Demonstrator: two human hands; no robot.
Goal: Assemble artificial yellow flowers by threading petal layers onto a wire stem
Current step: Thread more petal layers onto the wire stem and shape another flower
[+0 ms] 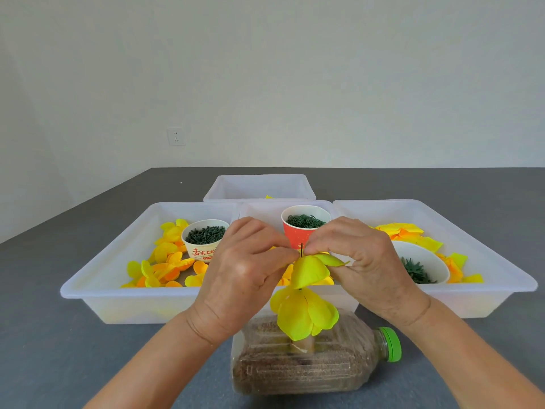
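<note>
A thin dark wire stem [301,249] stands upright out of a sand-filled plastic bottle [309,364] lying on its side. A yellow petal layer [303,317] hangs low on the wire. Higher up, a second yellow petal layer [309,271] sits just below the wire's tip. My left hand [247,273] pinches that upper layer from the left at the wire. From the right, my right hand [362,261] pinches the same layer, one petal sticking out under its fingers.
Three white trays stand side by side behind the bottle: the left tray [97,278] holds yellow-orange petals and a cup of dark green parts [205,239], the middle holds a red cup [303,228], the right tray [501,273] holds petals and a white bowl [424,267]. A fourth tray [259,187] stands farther back.
</note>
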